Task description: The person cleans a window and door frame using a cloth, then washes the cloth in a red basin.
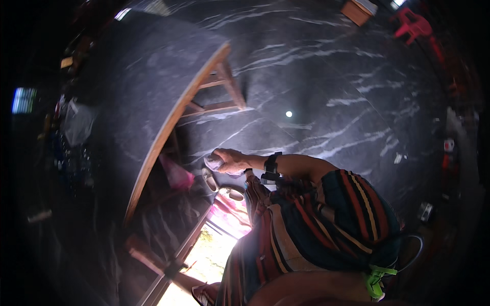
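My right hand (230, 160) grips a crumpled pale grey-lilac cloth (213, 163), with a black band around that wrist. Beneath it on the dark floor lie a pair of beige slip-on shoes (209, 180). At the lower left my left hand (142, 253) reaches out past a dark wristband. It is blurred and dim, so its fingers and anything in them cannot be made out. The nearest thing to it is the wood-framed edge (191, 235) of a bright opening. Beyond both hands stands a table (178, 109) with a wooden edge and wooden legs.
Pink fabric (177, 174) shows under the table edge. A clear plastic bag (78, 122) is at the far left. A red plastic chair (412, 25) and a brown box (358, 12) stand at the upper right. A green clip (377, 281) hangs near my body.
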Action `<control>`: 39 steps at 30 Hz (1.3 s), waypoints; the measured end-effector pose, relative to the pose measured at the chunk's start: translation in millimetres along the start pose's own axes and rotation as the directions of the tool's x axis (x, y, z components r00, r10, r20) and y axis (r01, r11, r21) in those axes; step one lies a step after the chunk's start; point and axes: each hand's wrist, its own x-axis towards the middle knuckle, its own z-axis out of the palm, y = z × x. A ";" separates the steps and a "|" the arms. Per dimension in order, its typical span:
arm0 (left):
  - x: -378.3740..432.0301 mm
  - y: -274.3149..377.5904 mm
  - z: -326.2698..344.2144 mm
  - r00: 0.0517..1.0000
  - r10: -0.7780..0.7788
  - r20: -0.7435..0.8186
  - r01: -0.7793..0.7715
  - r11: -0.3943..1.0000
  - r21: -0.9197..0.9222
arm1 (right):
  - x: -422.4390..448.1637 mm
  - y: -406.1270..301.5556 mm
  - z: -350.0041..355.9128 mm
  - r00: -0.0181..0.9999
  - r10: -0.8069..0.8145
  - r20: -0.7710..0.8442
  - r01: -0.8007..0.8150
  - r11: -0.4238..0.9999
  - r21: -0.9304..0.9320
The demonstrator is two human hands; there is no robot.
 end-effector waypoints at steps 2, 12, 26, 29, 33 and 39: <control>-30.5 30.7 91.2 0.940 -0.093 0.329 0.195 0.936 -0.292 | -46.1 13.1 -36.8 0.990 0.077 -0.120 -0.069 0.995 0.065; -81.4 339.0 251.9 0.013 0.611 0.792 0.990 -0.120 0.076 | -301.7 -17.0 -245.6 0.747 -0.019 -0.664 0.314 0.891 0.327; -110.2 633.2 461.9 -0.101 0.414 0.905 0.866 0.485 -0.125 | -534.2 154.4 -460.8 0.405 0.308 -0.861 0.447 0.755 0.480; -98.2 698.8 493.5 -0.054 0.393 0.918 0.910 0.399 -0.117 | -588.0 183.3 -511.1 0.387 0.401 -0.830 0.481 0.680 0.553; -83.7 775.5 529.1 0.048 0.462 0.886 0.898 0.368 -0.240 | -613.9 202.6 -565.2 0.503 0.310 -0.807 0.791 0.213 0.574; -62.1 904.6 608.9 0.133 0.575 0.807 0.691 0.530 -0.491 | -623.9 262.5 -703.3 0.557 0.398 -0.729 0.762 0.106 0.639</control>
